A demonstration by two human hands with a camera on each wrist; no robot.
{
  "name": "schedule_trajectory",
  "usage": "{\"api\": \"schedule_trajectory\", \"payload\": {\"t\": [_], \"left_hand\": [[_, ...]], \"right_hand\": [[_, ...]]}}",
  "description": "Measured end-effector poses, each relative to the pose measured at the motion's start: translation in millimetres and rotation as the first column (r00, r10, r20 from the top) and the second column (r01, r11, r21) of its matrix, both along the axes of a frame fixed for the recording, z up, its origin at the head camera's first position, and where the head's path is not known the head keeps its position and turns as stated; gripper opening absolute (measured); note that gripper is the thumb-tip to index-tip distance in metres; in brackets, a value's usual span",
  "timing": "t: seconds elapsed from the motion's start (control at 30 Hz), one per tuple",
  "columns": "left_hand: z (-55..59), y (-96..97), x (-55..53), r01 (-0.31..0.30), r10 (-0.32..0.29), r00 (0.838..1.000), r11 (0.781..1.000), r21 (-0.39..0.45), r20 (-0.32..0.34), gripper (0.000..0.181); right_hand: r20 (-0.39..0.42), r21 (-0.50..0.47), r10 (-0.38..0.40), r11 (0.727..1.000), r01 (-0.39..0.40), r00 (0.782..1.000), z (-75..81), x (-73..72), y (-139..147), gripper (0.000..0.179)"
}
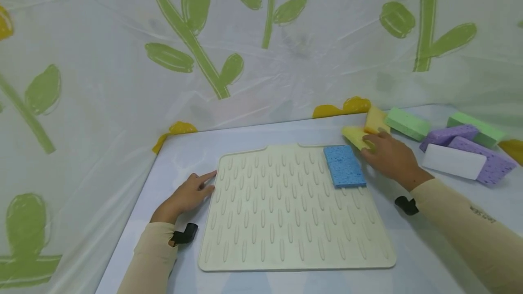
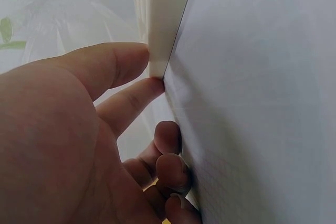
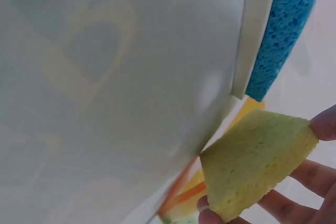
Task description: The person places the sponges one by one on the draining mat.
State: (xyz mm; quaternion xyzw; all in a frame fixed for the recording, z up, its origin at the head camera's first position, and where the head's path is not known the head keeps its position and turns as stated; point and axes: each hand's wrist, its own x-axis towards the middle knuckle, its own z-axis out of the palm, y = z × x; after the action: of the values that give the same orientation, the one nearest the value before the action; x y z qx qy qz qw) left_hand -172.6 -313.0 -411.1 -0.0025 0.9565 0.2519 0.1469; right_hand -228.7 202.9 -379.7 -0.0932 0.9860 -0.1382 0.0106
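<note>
A cream mat (image 1: 292, 221) with raised oval ridges lies flat on the white table. At its left edge is my left hand (image 1: 189, 195); in the left wrist view, the thumb and index fingertips (image 2: 137, 59) touch the mat's side, other fingers bent on the table. A blue sponge (image 1: 344, 167) rests on the mat's upper right corner. Just beyond that corner, my right hand (image 1: 390, 157) pinches a light yellow sponge (image 3: 252, 163) between thumb and fingers, tilted with one corner down at the table. Behind it sits another yellow sponge (image 1: 377, 120).
To the right lie two green sponges (image 1: 407, 124), two purple sponges (image 1: 492, 160) and a white sponge (image 1: 454, 161), some stacked. A white curtain (image 1: 286, 76) with a green and yellow plant print hangs behind the table's back edge.
</note>
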Motion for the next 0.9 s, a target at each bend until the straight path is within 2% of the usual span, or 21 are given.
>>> {"api": "schedule_trajectory", "payload": {"t": [0.33,0.9], "left_hand": [[0.6,-0.5,1.5,0.003,-0.003,1.000,1.000,-0.013,-0.002,0.056],[0.1,0.6,2.4,-0.011,0.011,1.000,1.000,-0.016,0.006,0.056]], "right_hand": [[-0.045,-0.040,-0.003,0.999,0.001,0.999,2.8,14.0,-2,0.051],[-0.141,-0.123,0.028,0.991,-0.045,0.990,6.6,23.4,-21,0.044]]}}
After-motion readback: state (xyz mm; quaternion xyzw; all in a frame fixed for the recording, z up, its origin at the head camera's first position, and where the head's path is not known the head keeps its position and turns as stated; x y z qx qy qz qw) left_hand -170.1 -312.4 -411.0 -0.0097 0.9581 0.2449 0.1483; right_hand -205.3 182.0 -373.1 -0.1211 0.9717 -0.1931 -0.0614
